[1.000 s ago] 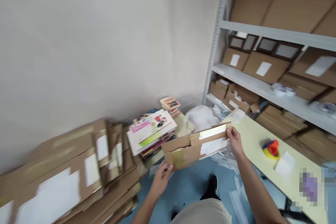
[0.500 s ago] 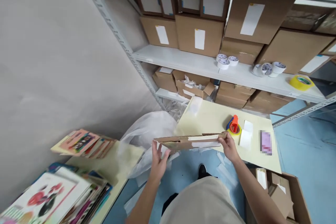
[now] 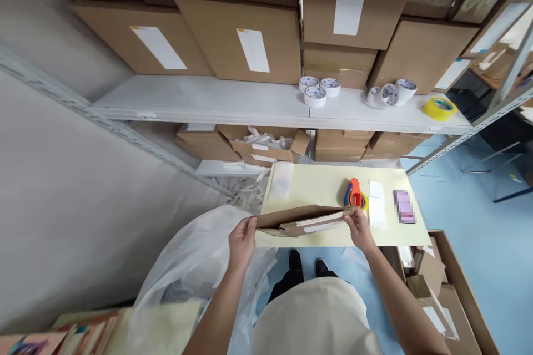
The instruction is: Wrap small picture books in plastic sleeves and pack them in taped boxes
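A flat brown cardboard box (image 3: pixel 306 219) with white label strips along its near edge spans the space between my hands, over the front of the pale yellow table (image 3: pixel 316 183). My left hand (image 3: pixel 242 241) is closed on its left end, where the flap gapes. Fingers of my right hand (image 3: pixel 358 227) pinch its right end. Just beyond the right end sits an orange and blue tape dispenser (image 3: pixel 355 194) with yellow tape. White paper slips (image 3: pixel 377 204) lie right of the dispenser, and a pixelated purple thing (image 3: pixel 403 206) is farther right.
Shelves (image 3: pixel 250 101) ahead hold cartons (image 3: pixel 258 44), white tape rolls (image 3: pixel 315 96) and a yellow tape roll (image 3: pixel 440 108). A translucent plastic bag (image 3: pixel 195 260) bulges at left. Books (image 3: pixel 83 338) lie at lower left. An open carton (image 3: pixel 462 288) with boxes stands at lower right.
My view has turned right, toward the table and shelves. My left hand has gone from spread fingers at the box's left end to gripping it. The box now shows more of its broad side.
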The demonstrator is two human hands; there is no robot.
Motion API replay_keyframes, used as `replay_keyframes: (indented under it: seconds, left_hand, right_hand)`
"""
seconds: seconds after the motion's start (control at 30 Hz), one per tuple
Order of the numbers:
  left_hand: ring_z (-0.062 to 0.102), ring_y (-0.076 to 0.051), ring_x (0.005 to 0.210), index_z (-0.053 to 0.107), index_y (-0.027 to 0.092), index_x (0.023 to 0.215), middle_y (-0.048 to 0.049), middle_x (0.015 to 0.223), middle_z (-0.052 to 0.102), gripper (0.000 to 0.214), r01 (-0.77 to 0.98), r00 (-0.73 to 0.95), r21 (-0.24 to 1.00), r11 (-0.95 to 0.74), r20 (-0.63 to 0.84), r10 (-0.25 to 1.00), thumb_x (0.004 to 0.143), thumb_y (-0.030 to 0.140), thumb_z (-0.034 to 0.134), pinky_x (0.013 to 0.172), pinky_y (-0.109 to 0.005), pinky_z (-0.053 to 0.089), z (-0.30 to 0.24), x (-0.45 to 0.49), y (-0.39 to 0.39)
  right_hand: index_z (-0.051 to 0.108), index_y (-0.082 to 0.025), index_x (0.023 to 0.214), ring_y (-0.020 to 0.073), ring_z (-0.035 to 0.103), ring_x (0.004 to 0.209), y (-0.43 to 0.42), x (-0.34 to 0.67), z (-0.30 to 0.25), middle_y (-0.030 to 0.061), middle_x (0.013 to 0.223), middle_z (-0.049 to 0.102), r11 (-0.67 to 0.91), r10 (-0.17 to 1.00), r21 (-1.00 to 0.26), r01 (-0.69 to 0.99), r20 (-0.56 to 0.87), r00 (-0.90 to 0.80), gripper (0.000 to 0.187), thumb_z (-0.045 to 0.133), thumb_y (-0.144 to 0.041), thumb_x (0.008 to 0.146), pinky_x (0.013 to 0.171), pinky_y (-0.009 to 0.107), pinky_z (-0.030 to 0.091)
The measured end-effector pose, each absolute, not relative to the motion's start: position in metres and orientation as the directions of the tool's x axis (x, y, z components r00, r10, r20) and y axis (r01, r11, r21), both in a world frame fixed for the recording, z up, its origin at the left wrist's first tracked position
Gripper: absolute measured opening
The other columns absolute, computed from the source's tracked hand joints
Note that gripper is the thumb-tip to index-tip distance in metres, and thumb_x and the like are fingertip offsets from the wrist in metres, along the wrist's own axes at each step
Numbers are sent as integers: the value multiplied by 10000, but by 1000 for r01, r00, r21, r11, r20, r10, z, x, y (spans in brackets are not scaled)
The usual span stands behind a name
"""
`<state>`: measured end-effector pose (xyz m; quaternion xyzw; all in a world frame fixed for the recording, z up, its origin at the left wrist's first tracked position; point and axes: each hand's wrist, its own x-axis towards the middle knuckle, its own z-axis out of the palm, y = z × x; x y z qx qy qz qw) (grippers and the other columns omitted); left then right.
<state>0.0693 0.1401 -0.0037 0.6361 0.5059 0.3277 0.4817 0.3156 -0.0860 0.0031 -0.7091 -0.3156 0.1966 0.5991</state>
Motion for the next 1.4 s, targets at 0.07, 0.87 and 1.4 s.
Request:
replay_keyframes:
  seconds: [0.07,0.87,1.4]
  left_hand:
    - [646,-220,799,695,158,862,-52,741,697,573,304,306,952,-23,-75,949,747,698,539,725,-289,507,-10,83,154]
    - [628,-208,747,669,167,742,-50,737,694,540,255,549,967,-18,-130,826,690,699,587,718,-301,485,8,195,167]
    - [296,-291,1449,357,225,1455,-156,1577,297,889,127,666,991,44,-118,736,709,582,682,1156,-413,308,-47,131,148]
  right_hand:
    - [536,-239,942,235,629,862,-81,315,6,77,904,639,-104,656,-970,218,98,748,338,517,-572,885,795,406,521]
    - [472,-278,1341,314,552,1170,-99,309,-24,151,1325,501,-220,752,-872,438,135,646,590,675,-459,817,872,492,555]
    - [619,-214,1070,279,600,899,-66,333,-18,127,1052,582,-264,784,-798,541,149,602,291,573,-430,881,803,481,534]
